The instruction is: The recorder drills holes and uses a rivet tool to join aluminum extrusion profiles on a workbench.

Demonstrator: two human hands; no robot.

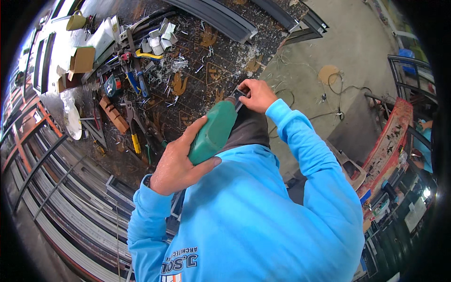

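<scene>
My left hand (181, 164) is wrapped round the body of a green power tool (213, 127), its metal nose pointing up and away from me. Beyond that nose, my right hand (256, 96) pinches a small dark metal piece (239, 92) near the workbench's edge, with thumb and fingers bent on it. The tool's nose meets or nearly meets this piece; the exact contact is hidden. My dark-clothed leg (249, 129) lies just beneath.
The dark bench (188, 108) holds pliers (134, 127), a tape measure (112, 85), cardboard (82, 60), offcuts and long profiles (221, 21). Racked lengths (61, 197) fill the lower left. Cables (338, 94) cross the floor. At right are a worn red beam (385, 141) and another person (423, 150).
</scene>
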